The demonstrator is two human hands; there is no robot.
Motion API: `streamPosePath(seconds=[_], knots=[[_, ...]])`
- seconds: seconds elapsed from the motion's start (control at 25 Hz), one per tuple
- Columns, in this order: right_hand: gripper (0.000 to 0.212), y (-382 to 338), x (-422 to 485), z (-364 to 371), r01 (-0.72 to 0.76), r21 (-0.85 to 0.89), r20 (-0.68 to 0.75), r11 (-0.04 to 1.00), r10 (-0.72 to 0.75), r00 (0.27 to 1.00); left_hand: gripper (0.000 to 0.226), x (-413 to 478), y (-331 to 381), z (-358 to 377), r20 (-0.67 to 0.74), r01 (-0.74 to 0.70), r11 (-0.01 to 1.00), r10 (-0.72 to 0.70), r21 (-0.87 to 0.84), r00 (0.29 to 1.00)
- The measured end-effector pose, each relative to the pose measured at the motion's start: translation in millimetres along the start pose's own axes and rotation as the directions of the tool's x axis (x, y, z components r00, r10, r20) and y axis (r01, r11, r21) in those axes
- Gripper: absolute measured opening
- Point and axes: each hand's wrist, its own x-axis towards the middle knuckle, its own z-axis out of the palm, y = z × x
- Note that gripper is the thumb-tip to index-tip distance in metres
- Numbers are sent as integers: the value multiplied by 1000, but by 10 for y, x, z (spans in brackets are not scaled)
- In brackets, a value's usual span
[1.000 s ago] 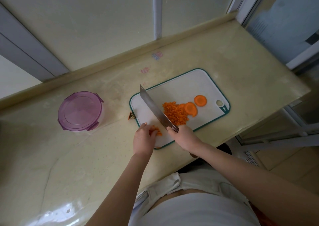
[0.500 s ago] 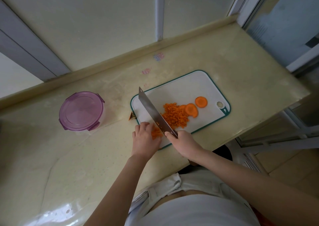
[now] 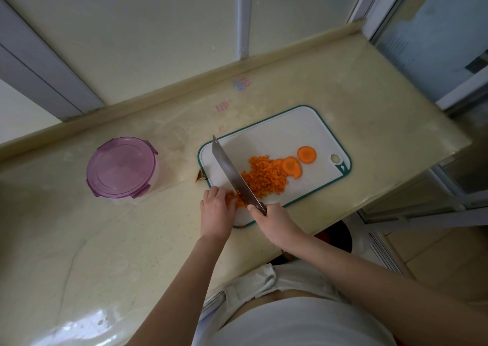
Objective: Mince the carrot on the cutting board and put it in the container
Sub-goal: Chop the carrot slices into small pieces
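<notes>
A white cutting board (image 3: 280,134) with a green rim lies on the beige counter. On it sit a heap of minced carrot (image 3: 264,177) and two round carrot slices (image 3: 306,154). My right hand (image 3: 274,221) grips the handle of a cleaver (image 3: 232,172), whose blade lies across the board's left part. My left hand (image 3: 216,208) presses curled fingers on some carrot pieces (image 3: 232,196) just left of the blade. The container (image 3: 121,167), round with a purple lid clipped on, stands on the counter to the left.
A small carrot end (image 3: 201,177) lies on the counter at the board's left edge. The counter (image 3: 105,240) ends at a wall ledge behind and drops off at the right past the board. My torso is close to the front edge.
The cleaver's blade has shifted a little left toward my left hand, and my left hand has crept left along the carrot pieces. The minced heap and slices stay put.
</notes>
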Motion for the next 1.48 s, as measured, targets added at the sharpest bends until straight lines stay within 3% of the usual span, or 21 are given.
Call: streamPosePath(seconds=[0.32, 0.68, 0.96, 1.24, 1.48], knots=[[51, -22, 42, 31, 42, -111, -33, 993, -46, 998, 1, 22, 30, 13, -47, -25, 1000, 26, 16, 999], [51, -10, 156, 126, 27, -174, -98, 984, -45, 994, 15, 30, -19, 35, -55, -125, 992, 123, -23, 991], [51, 12, 199, -31, 54, -80, -34, 995, -57, 998, 14, 16, -14, 30, -47, -139, 990, 138, -21, 989], [44, 9, 218, -146, 65, -92, -54, 994, -70, 996, 7, 10, -23, -46, 7, -135, 989, 136, -53, 991], [43, 44, 131, -160, 54, -100, -40, 993, -58, 998, 40, -36, -67, -29, 129, -137, 990, 135, 13, 982]])
